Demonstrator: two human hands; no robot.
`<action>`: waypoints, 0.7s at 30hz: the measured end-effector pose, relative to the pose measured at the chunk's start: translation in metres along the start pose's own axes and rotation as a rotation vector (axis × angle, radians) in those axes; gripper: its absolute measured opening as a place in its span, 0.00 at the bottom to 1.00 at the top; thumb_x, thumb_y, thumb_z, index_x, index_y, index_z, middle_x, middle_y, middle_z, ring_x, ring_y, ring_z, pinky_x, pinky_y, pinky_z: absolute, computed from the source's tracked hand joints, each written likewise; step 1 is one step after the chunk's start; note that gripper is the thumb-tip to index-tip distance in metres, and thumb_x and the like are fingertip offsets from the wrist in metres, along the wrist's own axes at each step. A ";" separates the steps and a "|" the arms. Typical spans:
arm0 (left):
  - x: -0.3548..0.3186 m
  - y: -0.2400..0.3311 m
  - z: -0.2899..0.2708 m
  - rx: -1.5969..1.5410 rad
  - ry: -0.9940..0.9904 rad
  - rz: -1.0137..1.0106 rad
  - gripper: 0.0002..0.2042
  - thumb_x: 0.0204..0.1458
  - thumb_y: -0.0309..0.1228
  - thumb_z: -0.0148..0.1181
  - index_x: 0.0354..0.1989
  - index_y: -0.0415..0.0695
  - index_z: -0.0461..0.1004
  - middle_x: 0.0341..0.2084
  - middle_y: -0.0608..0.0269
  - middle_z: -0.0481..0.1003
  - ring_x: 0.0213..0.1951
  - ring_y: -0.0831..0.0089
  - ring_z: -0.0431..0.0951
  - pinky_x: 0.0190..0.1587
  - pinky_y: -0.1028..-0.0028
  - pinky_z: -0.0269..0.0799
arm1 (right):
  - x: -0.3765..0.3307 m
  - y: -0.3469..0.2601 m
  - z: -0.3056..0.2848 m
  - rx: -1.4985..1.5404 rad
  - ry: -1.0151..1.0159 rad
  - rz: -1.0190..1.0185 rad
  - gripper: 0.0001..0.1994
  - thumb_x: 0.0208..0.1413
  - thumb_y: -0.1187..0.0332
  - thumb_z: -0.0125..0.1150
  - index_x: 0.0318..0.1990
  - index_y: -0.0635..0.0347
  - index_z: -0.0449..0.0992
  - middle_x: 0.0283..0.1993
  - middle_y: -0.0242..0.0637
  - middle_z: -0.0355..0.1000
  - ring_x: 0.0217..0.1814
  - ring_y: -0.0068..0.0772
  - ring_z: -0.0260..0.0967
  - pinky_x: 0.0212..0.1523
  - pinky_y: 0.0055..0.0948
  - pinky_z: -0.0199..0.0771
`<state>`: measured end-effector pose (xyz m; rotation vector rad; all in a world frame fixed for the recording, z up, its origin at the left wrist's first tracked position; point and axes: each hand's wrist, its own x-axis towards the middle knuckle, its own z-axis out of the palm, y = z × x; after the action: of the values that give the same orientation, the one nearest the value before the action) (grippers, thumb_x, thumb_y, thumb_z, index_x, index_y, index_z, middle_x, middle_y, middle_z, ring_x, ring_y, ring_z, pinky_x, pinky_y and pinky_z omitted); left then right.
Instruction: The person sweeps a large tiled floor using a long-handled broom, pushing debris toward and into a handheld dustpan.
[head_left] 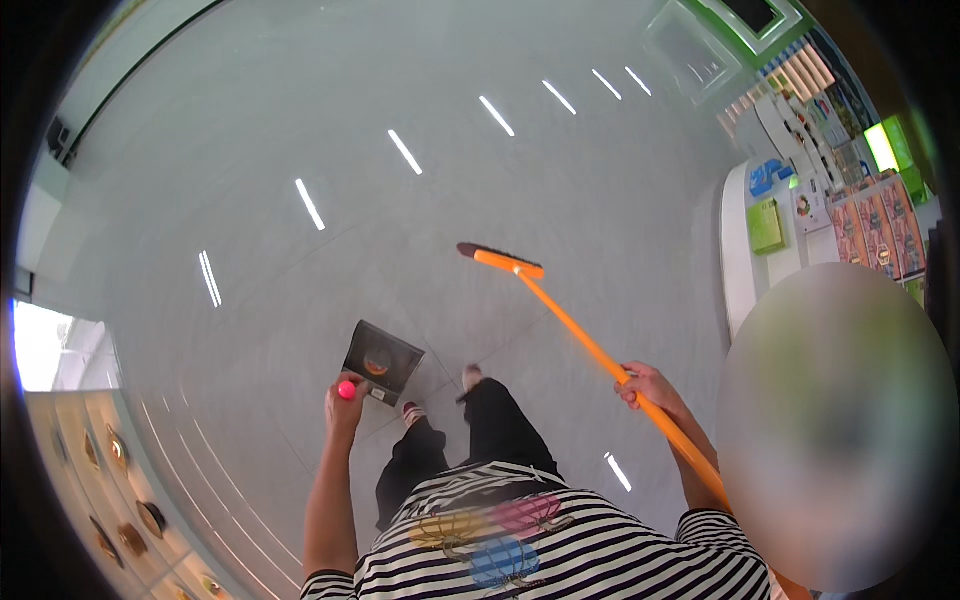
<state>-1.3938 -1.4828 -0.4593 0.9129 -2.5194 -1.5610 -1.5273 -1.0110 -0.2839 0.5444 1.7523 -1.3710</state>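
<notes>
My left hand (343, 400) is closed around the upright handle of a dark dustpan, whose bright pink knob (347, 389) shows at the top of my grip. The dustpan (398, 354) is low by my left foot, with a round orange-brown patch and a small pale label on it. Out to the right, my right hand (645, 387) grips the orange shaft of a broom (570, 322). The broom's orange head with dark bristles (505, 262) points forward, ahead of my feet. Its rear end passes under a blurred oval.
Glossy grey floor (350, 230) spreads ahead, streaked with light reflections. A white curved counter (738, 240) with a green box (766, 226) and patterned packages (880, 232) stands at right. Lit shelves (120, 470) with round items line the left. The blurred oval (840, 430) hides the lower right.
</notes>
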 end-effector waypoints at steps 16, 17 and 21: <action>0.196 0.043 0.081 0.187 -0.209 -0.154 0.09 0.39 0.32 0.60 0.30 0.45 0.72 0.25 0.59 0.74 0.31 0.64 0.74 0.33 0.70 0.67 | 0.314 -0.210 -0.062 -0.081 -0.022 -0.165 0.12 0.40 0.76 0.53 0.36 0.72 0.66 0.18 0.37 0.65 0.17 0.24 0.62 0.19 0.22 0.63; 0.200 0.052 0.087 0.188 -0.213 -0.170 0.09 0.39 0.32 0.60 0.30 0.45 0.72 0.25 0.59 0.74 0.31 0.64 0.74 0.33 0.70 0.67 | 0.323 -0.217 -0.071 -0.112 -0.010 -0.160 0.11 0.40 0.76 0.53 0.34 0.71 0.67 0.19 0.37 0.65 0.17 0.23 0.62 0.19 0.22 0.63; 0.212 0.057 0.090 0.245 -0.262 -0.207 0.09 0.39 0.33 0.60 0.30 0.47 0.72 0.25 0.62 0.74 0.32 0.64 0.74 0.33 0.68 0.67 | 0.353 -0.237 -0.069 -0.124 0.013 -0.129 0.06 0.40 0.76 0.53 0.28 0.69 0.67 0.20 0.37 0.66 0.18 0.23 0.63 0.18 0.22 0.65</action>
<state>-1.6243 -1.4977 -0.5120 1.0930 -2.9357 -1.5387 -1.9280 -1.0721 -0.4280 0.3783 1.8962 -1.3378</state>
